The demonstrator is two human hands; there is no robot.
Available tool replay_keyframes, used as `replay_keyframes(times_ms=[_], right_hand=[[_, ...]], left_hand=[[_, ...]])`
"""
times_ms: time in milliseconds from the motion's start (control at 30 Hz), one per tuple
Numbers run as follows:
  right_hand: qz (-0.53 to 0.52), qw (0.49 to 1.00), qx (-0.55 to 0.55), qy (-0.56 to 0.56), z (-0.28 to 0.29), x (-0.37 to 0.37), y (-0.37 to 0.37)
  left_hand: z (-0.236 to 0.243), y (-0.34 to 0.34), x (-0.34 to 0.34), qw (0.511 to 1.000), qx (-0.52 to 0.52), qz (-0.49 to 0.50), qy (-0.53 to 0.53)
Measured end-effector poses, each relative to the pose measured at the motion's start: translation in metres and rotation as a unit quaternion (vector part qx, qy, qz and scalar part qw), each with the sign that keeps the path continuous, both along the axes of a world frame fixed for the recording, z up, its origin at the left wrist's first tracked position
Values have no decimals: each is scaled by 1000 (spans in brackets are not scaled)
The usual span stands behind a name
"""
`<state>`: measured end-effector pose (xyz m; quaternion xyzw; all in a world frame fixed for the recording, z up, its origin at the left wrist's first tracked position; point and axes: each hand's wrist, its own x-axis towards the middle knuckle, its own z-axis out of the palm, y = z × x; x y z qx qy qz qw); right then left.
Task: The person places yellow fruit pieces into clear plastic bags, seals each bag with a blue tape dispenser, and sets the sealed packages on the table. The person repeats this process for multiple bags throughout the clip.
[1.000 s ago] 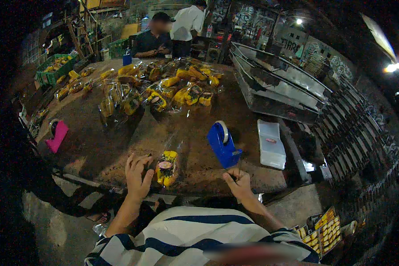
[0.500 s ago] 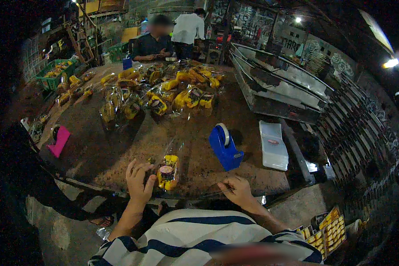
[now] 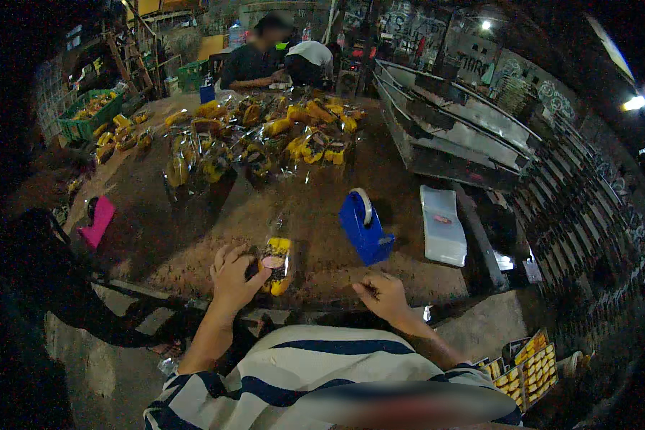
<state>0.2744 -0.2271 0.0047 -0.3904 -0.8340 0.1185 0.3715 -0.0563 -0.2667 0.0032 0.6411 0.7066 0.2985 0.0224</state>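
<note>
The wrapped item, a yellow, elongated food piece with a dark-speckled middle, lies at the lower centre of the frame on the brown table. Its clear film is glossy and extends past the upper end. An oval, pinkish label sits on its face.

The left hand is just left of the item; its fingers are moderately spread, with a wide gap to the thumb, whose tip meets the label's edge. The right hand, right of centre below the blue tape dispenser, has fingers curled in and thumb near the index finger; whether anything thin is between them cannot be told.

Print on the label is too small to read. A small reddish mark shows on the stack of clear bags at right. Painted lettering covers parts of the wall, upper right.
</note>
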Motion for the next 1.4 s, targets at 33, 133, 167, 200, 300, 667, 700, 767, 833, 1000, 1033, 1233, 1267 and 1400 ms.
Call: replay_keyframes(times_ms=[33, 133, 167, 200, 300, 667, 700, 767, 833, 1000, 1033, 1233, 1267, 1400], right_hand=[[-9, 1000, -7, -7, 0, 0, 1], [-19, 997, -71, -20, 9, -4, 8], [-16, 995, -100, 1, 15, -9, 12], [-18, 988, -149, 18, 21, -14, 15], [36, 976, -177, 122, 41, -38, 22], [87, 899, -272, 333, 68, -49, 26], [69, 902, -276, 325, 65, -51, 24], [66, 894, -310, 318, 57, -53, 17], [90, 882, -323, 332, 52, -56, 12], [3, 937, -220, 270, 58, -42, 19], [30, 936, -210, 282, 62, -39, 22], [15, 952, -180, 246, 83, -34, 23], [24, 951, -173, 256, 85, -36, 20], [33, 945, -192, 263, 89, -44, 12]], left_hand=[[2, 4, 0, 999, 15, -28, 16], [13, 20, 9, 952, -81, -112, -274], [19, 24, 13, 948, -39, -146, -280], [26, 29, 20, 941, -62, -137, -304], [48, 30, 48, 740, -30, -217, -636], [76, 33, 86, 739, -21, -228, -634], [75, 33, 87, 712, -23, -236, -661], [73, 33, 91, 654, -45, -208, -726], [73, 34, 95, 620, -57, -227, -749], [68, 29, 93, 692, -71, -223, -683], [66, 27, 89, 740, -89, -229, -626], [58, 29, 70, 871, -74, -362, -324], [60, 30, 69, 830, -34, -389, -399], [80, 33, 66, 800, 75, -364, -471]])
